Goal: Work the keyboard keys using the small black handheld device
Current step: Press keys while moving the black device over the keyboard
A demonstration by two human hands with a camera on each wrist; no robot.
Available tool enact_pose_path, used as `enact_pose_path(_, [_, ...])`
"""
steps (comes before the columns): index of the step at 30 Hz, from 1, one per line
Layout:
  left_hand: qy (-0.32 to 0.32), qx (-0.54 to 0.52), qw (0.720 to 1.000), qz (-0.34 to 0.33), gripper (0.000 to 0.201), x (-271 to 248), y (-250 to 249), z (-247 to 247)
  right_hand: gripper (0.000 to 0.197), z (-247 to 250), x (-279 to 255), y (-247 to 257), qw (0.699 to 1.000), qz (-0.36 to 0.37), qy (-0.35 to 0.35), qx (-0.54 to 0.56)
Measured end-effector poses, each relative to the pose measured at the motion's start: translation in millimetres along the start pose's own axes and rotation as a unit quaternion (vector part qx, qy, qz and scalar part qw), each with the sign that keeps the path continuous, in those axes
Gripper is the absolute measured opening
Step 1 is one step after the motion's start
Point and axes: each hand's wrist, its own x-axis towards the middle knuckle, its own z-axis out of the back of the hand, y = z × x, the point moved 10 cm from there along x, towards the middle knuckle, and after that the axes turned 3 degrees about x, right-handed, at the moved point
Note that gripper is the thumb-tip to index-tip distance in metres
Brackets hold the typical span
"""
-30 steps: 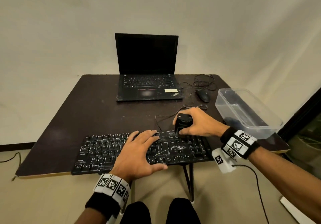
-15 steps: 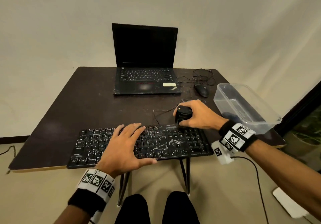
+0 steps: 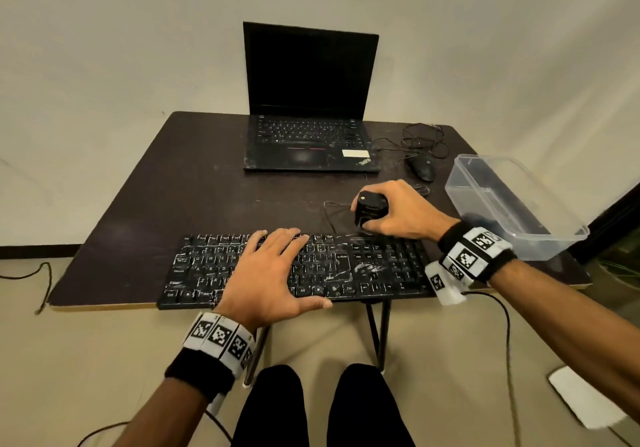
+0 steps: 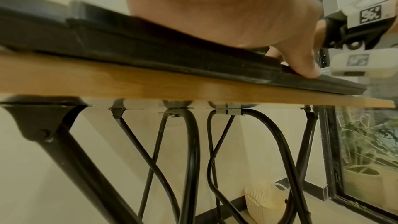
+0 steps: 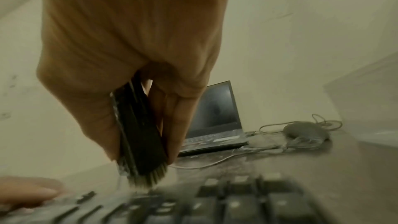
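A black keyboard (image 3: 381, 266) smeared with white dust lies along the near edge of the dark table (image 3: 180, 204). My left hand (image 3: 273, 273) lies flat on its middle keys, fingers straight; the left wrist view shows the thumb (image 4: 301, 64) on the keyboard's front edge (image 4: 193, 60). My right hand (image 3: 394, 214) grips the small black device (image 3: 369, 209) upright at the keyboard's back edge, right of centre. In the right wrist view the device (image 5: 140, 134) shows bristles at its lower end, just above the blurred keys (image 5: 215, 202).
An open black laptop (image 3: 308, 100) stands at the back of the table. A wired mouse (image 3: 422, 167) with coiled cable lies to its right. A clear plastic container (image 3: 502, 204) sits at the right edge. Folding metal legs (image 4: 189, 159) stand under the table.
The view has shifted, so the table sits lower in frame. My left hand stays flat on the keys; my right hand still grips the device at the keyboard's back edge.
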Motion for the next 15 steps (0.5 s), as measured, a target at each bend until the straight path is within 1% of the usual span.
enact_pose_path(2, [0.016, 0.008, 1.0, 0.009, 0.131, 2, -1, -1, 0.029, -14, -5, 10, 0.999, 0.021, 0.039, 0.018])
enact_pose_path(3, [0.02, 0.012, 1.0, 0.012, 0.131, 3, -1, -2, 0.029, -17, -7, 15, 0.999, 0.029, 0.043, 0.016])
enact_pose_path(6, [0.017, 0.013, 1.0, 0.01, 0.131, 2, -3, -2, 0.027, -5, 2, 7, 1.0, 0.006, 0.006, -0.018])
enact_pose_path(7, [0.016, 0.013, 1.0, 0.007, 0.132, 2, -3, -2, 0.026, -3, 3, 6, 1.0, 0.0, 0.007, -0.021])
enact_pose_path(10, [0.003, 0.006, 1.0, 0.006, 0.135, 4, -3, -1, 0.029, -21, 0, 23, 0.998, 0.034, 0.059, 0.013])
enact_pose_path(11, [0.009, 0.01, 1.0, 0.006, 0.136, 5, -4, -2, 0.03, -25, -2, 28, 0.997, 0.044, 0.062, 0.01])
enact_pose_path(13, [0.026, 0.017, 1.0, 0.005, 0.136, 5, -6, -6, 0.03, -19, 5, 21, 0.999, 0.027, 0.037, 0.0])
enact_pose_path(15, [0.027, 0.015, 1.0, 0.003, 0.135, 4, -5, -6, 0.03, -11, 9, 15, 1.0, 0.006, 0.025, -0.006])
